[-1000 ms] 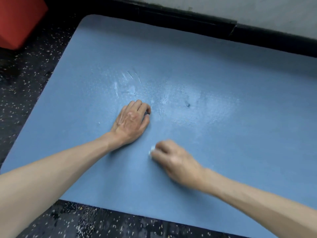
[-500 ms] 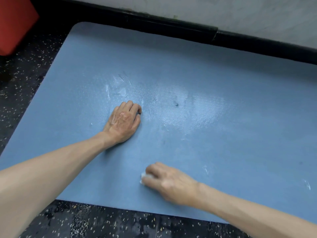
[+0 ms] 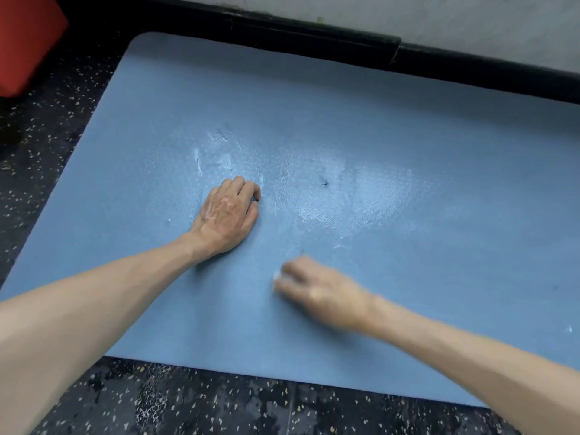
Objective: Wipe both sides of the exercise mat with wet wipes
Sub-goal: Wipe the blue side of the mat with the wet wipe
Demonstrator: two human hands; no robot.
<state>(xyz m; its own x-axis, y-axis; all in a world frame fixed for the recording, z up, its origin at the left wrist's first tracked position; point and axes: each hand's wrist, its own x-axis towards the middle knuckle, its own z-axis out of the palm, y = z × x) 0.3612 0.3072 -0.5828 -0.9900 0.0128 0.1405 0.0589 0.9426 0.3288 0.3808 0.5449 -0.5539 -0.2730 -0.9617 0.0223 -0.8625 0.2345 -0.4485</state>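
A blue exercise mat [image 3: 392,120] lies flat on the floor and fills most of the view. Its middle shines wet, with white streaks and a small dark speck [image 3: 324,183]. My left hand [image 3: 227,211] rests on the mat left of centre, knuckles up, fingers curled under. My right hand [image 3: 317,291], blurred by motion, grips a small white wet wipe [image 3: 276,275] and presses it on the mat near the front edge. Only a corner of the wipe shows past the fingers.
Black speckled floor [image 3: 219,403] surrounds the mat at the front and left. A red block [image 3: 25,42] stands at the far left corner. A black skirting strip [image 3: 314,36] and a pale wall run along the mat's far edge.
My right hand with the wipe swept toward the front edge, then back up toward the middle. My left hand has stayed planted in the same spot.
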